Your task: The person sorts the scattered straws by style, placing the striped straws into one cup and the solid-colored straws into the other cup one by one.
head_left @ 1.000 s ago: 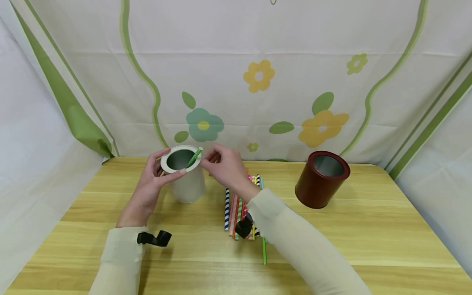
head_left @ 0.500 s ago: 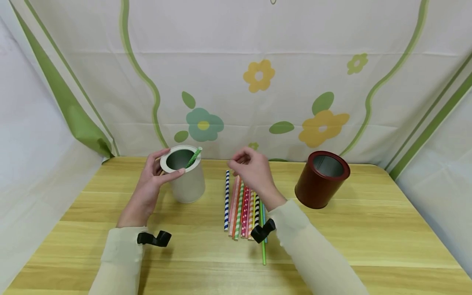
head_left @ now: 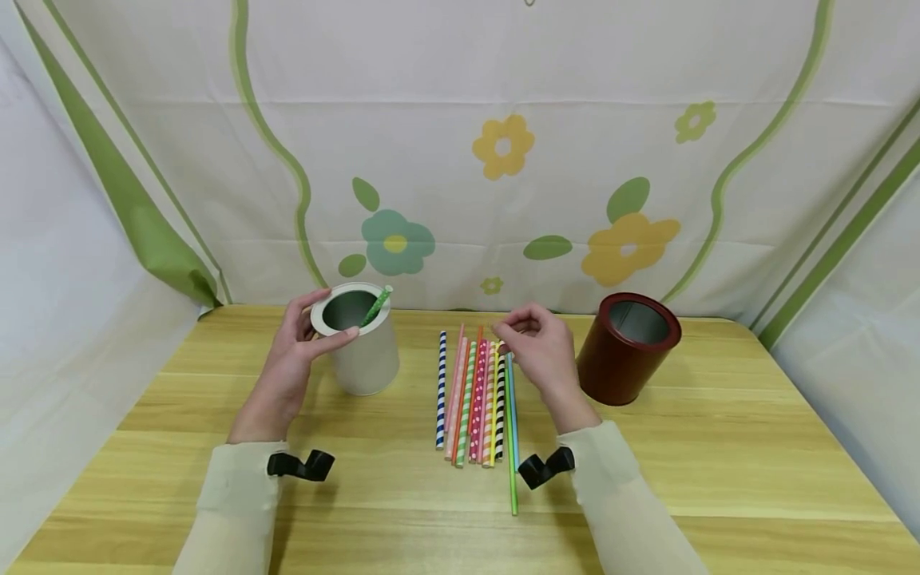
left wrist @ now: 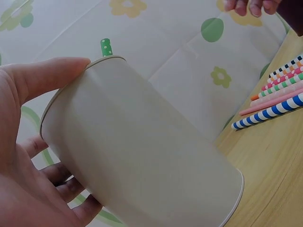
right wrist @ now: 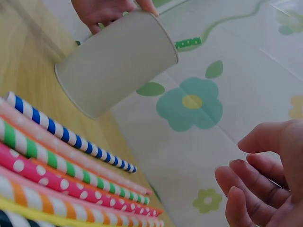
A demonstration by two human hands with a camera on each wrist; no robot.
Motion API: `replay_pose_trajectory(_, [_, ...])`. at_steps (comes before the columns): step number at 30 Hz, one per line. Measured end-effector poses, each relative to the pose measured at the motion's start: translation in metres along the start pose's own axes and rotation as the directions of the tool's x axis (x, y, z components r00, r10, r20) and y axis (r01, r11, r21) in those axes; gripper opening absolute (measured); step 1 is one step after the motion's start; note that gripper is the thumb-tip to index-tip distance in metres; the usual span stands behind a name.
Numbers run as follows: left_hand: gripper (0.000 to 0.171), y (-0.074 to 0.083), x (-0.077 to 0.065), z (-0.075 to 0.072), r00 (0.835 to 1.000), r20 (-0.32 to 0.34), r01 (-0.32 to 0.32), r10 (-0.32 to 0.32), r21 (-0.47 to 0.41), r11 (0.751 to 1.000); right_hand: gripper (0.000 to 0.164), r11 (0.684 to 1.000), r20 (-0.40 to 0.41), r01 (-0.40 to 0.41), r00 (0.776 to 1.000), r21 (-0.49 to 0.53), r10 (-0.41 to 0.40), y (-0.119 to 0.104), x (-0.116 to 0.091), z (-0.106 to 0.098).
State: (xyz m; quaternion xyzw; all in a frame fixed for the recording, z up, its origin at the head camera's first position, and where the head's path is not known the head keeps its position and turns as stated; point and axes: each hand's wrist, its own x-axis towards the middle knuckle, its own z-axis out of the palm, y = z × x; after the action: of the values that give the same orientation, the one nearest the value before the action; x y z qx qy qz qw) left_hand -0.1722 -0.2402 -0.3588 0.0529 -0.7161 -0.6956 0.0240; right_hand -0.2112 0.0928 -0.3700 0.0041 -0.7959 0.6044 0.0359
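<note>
Head view: the left hand (head_left: 290, 359) holds the white can (head_left: 368, 363) on the bench (head_left: 359, 511); the right hand (head_left: 542, 347) is near the straws (head_left: 467, 403). Left wrist view: that grip curls round the can's upper end. Right wrist view: the other grip is loosely parted, empty.

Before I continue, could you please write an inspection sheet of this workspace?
Surface: wood-grain table.
Job's things: white can, upright, a green dotted straw leaning inside; straws lying roughly parallel; red can, upright at right.
Clutter: nothing seen.
Hands: left hand grips the white can's rim; right hand is near the straws' far ends, fingers bent, nothing visibly held.
Cables: nothing seen.
Surroundings: flower-printed cloth behind.
</note>
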Motion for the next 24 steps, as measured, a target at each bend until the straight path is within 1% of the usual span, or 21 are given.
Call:
replay_pose_trajectory(6, [0.079, 0.000, 0.000, -0.001, 1.000, -0.008, -0.002, 0.002, -0.004, 1.000, 0.016, 0.999, -0.034, -0.031, 0.999, 0.035, 0.032, 0.020, -0.004, -0.007])
replay_pose_trajectory(14, [0.078, -0.001, 0.001, -0.001, 1.000, 0.005, -0.011, 0.011, 0.002, 1.000, 0.014, 0.995, -0.050, -0.079, 0.995, 0.059, 0.082, 0.036, -0.006, -0.008])
replay_pose_trajectory(17, [0.078, -0.002, 0.000, -0.002, 1.000, 0.006, -0.006, 0.006, 0.006, 1.000, 0.013, 0.995, -0.052, -0.097, 0.994, 0.039, 0.099, 0.041, -0.005, -0.004])
replay_pose_trajectory(21, [0.079, -0.003, 0.000, -0.002, 1.000, 0.007, -0.003, 0.003, 0.009, 1.000, 0.013, 0.991, -0.033, -0.133, 0.991, -0.008, 0.132, 0.049, -0.004, 0.003])
replay_pose_trajectory(24, [0.080, -0.003, 0.001, -0.002, 1.000, 0.009, -0.004, 0.004, 0.012, 1.000, 0.015, 0.989, -0.022, -0.142, 0.990, -0.042, 0.141, 0.053, -0.003, 0.007])
